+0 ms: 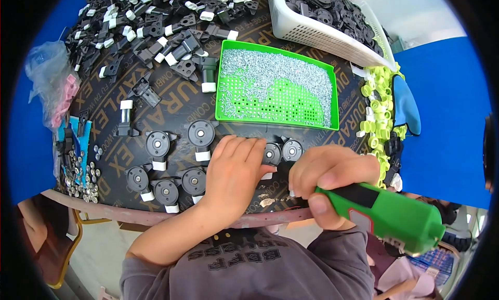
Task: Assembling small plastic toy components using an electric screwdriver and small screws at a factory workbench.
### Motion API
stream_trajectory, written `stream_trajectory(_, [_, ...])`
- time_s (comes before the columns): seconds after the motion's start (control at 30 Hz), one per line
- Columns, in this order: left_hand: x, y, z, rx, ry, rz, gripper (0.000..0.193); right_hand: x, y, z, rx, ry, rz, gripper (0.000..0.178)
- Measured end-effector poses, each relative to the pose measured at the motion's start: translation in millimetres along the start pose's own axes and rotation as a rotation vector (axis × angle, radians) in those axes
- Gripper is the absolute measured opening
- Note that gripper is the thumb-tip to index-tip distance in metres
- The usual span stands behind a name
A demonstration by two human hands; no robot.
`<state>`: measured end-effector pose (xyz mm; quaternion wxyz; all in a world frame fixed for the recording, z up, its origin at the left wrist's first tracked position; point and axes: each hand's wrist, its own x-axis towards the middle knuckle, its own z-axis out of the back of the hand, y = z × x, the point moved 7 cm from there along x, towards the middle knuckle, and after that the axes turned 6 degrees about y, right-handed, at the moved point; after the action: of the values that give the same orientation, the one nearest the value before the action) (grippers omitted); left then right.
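Dark printed tabletop [115,154], right hand [335,171] closed round green, black-panelled tool [397,214], left hand's grip [235,171] unclear

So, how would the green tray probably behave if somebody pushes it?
The green tray would probably slide without tipping, since it looks wide and low. Its loose metal pieces might shift, being spread unevenly, mostly toward the far side.

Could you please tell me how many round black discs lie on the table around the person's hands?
7 black discs: two upper and three lower, left of the left hand; two more between it and the right hand. The hands may hide others.
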<state>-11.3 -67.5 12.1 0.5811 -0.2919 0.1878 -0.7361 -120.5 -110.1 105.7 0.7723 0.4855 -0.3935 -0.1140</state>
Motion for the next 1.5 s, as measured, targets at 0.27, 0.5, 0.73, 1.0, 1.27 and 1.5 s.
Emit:
stream_trajectory(0.27, [-3.5,-13.5,8.7,0.109,0.003,-0.042,0.057,-5.5,20.1,57.8,0.254,0.023,0.29,0.034])
stream_trajectory(0.5, [-24.3,-143.5,66.9,0.236,0.175,-0.795,0.026,-13.0,-9.3,81.4,0.042,-0.454,0.292,0.03])
stream_trajectory(0.73, [-28.5,-176.1,96.9,0.525,-0.122,-1.073,0.033,-8.4,-45.2,100.5,0.002,-0.491,0.179,0.022])
stream_trajectory(1.0, [-34.7,-173.3,86.9,0.664,0.366,-1.5,0.049,-16.3,-60.8,96.2,0.055,-0.448,0.143,0.024])
stream_trajectory(1.27, [-40.8,-160.0,97.9,0.71,-0.012,-1.103,0.037,-16.4,-57.5,96.3,0.07,-0.453,0.144,0.024])
stream_trajectory(1.5, [-58.1,-60.8,64.4,0.334,0.301,-0.257,0.046,-11.2,-52.8,92.3,0.035,-0.476,0.157,0.021])
